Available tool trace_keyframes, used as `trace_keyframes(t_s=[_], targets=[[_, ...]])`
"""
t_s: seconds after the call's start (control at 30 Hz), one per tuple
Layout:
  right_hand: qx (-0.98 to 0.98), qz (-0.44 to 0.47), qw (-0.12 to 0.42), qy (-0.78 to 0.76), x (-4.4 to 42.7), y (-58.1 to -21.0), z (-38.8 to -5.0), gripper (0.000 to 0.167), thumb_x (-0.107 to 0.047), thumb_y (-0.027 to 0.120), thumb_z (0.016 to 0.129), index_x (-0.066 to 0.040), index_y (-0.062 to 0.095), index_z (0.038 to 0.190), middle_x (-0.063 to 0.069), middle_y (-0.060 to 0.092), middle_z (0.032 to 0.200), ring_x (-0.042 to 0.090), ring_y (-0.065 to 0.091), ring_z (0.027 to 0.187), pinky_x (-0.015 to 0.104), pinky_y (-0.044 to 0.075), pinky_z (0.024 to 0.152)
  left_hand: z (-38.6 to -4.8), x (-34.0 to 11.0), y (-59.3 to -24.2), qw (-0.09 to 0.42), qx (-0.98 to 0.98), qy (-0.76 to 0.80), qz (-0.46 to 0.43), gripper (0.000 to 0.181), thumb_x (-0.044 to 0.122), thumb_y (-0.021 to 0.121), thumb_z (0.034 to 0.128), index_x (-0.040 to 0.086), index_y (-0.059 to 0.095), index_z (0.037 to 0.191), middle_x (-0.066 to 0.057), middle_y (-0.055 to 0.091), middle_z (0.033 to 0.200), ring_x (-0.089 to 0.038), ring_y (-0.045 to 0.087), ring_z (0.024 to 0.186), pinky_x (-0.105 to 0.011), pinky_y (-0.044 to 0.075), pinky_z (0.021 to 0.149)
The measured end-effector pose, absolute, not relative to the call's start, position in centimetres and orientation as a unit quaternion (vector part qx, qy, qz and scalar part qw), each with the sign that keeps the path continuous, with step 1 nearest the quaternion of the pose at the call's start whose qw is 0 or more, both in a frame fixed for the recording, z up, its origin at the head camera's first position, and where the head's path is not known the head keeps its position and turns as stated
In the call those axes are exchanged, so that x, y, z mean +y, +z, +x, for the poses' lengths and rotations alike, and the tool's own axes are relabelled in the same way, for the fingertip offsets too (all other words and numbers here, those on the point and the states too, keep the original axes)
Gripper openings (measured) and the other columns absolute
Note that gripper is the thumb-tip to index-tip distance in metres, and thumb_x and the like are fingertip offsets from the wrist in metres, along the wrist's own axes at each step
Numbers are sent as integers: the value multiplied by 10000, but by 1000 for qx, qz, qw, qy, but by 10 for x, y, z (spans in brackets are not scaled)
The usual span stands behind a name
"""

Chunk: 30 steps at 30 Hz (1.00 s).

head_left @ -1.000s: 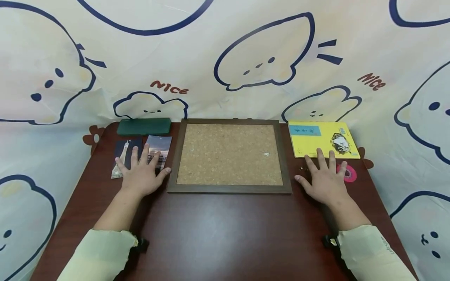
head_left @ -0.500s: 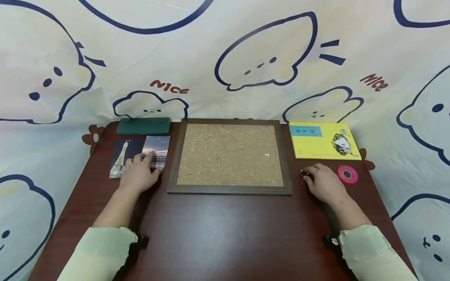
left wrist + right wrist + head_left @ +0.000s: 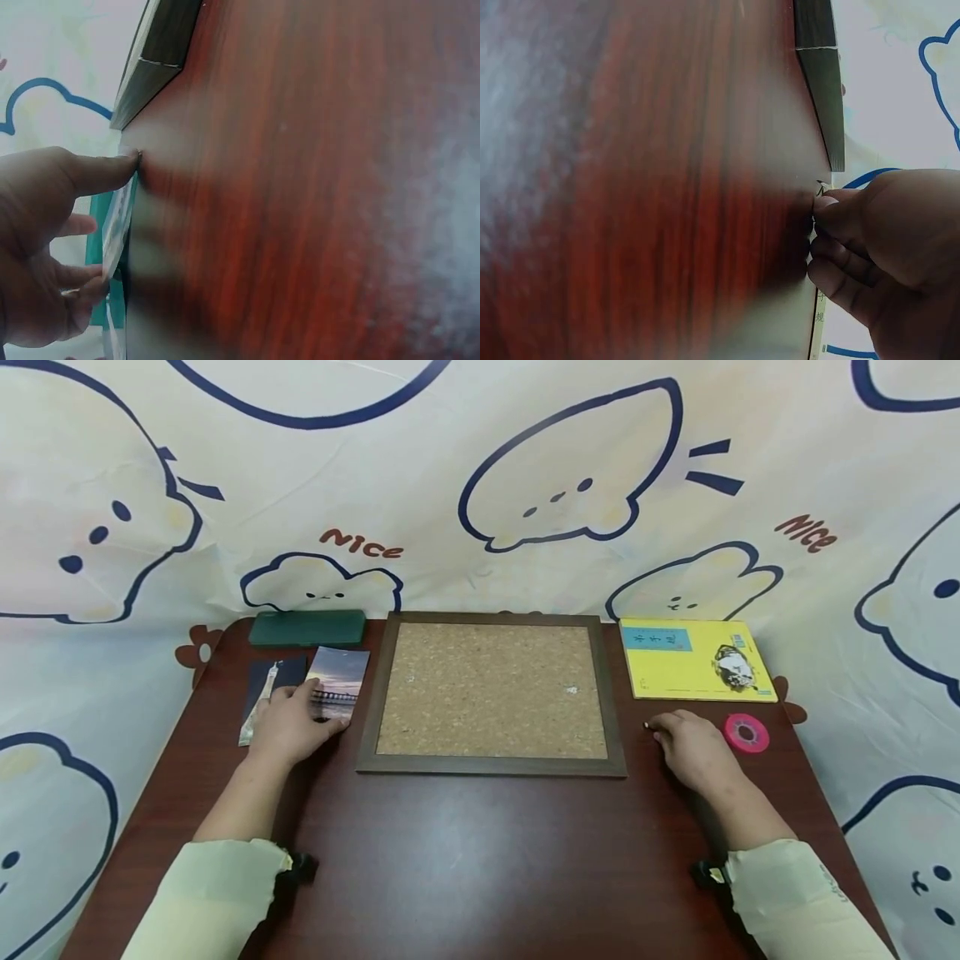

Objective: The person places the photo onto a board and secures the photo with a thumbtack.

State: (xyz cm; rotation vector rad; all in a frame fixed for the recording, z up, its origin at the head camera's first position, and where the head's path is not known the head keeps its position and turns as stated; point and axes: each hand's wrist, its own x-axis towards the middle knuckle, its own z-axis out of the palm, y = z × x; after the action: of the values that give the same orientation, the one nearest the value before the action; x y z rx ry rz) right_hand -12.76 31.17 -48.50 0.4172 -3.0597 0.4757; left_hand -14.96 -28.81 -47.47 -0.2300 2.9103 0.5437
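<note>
My left hand (image 3: 288, 727) grips a photo of a dusk sky (image 3: 341, 672) by its edges, between thumb and fingers. In the left wrist view the photo (image 3: 118, 225) stands edge-on between thumb and fingertips. A second photo, of a lit tower (image 3: 262, 693), lies partly under that hand. On the right, my right hand (image 3: 693, 747) pinches a small pin-like piece (image 3: 647, 725); its tip shows past the fingertips, the remainder is hidden. Between the hands lies a framed cork board (image 3: 491, 693), apart from both.
A green case (image 3: 307, 628) lies at the back left. At the back right is a yellow book (image 3: 697, 660), with a pink ring-shaped roll (image 3: 746, 732) in front of it. A patterned cloth (image 3: 480, 460) hangs behind the dark wooden table (image 3: 480, 860).
Both hands went from spread fingers to curled ones. The left took hold of the dusk photo, which now sits tilted slightly. The right closed on the small piece beside the board.
</note>
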Motion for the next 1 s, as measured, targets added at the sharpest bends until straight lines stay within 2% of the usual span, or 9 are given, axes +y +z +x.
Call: trace_keyframes(t_s=[0.17,0.23,0.33,0.43,0.5,0.57,0.77,1.0], targets=[[-978,130,18,163,314,-483,-128,186,-35,614,1011,35,713,1152,244,654,1107,445,635,1041,609,500,922,-152,-292,-475,60,974,206,-77,806,344,777,901,6,421,1541,-406,388,1422,-614,355,1266,-744,351,951],[-978,124,21,166,315,-483,-128,178,-38,602,1020,40,704,1143,247,641,1099,440,626,1036,609,499,925,-152,-294,-473,52,972,220,-69,710,270,733,939,1,442,1529,-388,425,1403,-587,400,1253,-716,381,950],[-978,117,25,172,314,-482,-130,148,-51,600,1028,39,679,1116,247,624,1079,434,612,1020,616,500,918,-151,-297,-469,34,967,244,-59,556,174,629,998,-7,484,1503,-348,495,1351,-520,493,1184,-659,438,880],[-977,110,32,180,313,-480,-132,128,-72,602,1036,20,656,1106,237,627,1061,429,611,1012,621,500,916,-150,-298,-466,19,960,273,-63,473,130,541,1033,16,519,1492,-291,574,1226,-414,576,910,-540,465,704],[-976,109,38,185,312,-479,-133,127,-83,604,1040,13,654,1105,231,639,1046,428,620,1005,621,501,912,-149,-298,-463,13,953,294,-71,447,130,510,1049,40,539,1486,-252,598,1169,-333,554,733,-460,447,605],[-975,109,46,188,310,-478,-134,126,-88,605,1041,13,658,1095,226,653,1031,429,629,997,619,502,907,-148,-298,-460,8,943,322,-81,432,139,498,1064,57,548,1485,-234,610,1178,-279,517,638,-402,428,545],[-974,106,57,192,305,-479,-140,142,-92,610,1038,23,678,1085,235,669,1015,438,637,985,624,500,905,-146,-298,-454,-4,923,371,-103,419,205,518,1085,98,556,1489,-220,578,1376,-279,584,802,-356,470,568],[-971,111,69,200,298,-479,-145,150,-95,612,1038,25,685,1093,226,674,1021,428,644,991,618,502,905,-144,-294,-449,-26,902,413,-125,423,207,548,1077,123,564,1491,-177,567,1373,-242,583,930,-295,476,582]])
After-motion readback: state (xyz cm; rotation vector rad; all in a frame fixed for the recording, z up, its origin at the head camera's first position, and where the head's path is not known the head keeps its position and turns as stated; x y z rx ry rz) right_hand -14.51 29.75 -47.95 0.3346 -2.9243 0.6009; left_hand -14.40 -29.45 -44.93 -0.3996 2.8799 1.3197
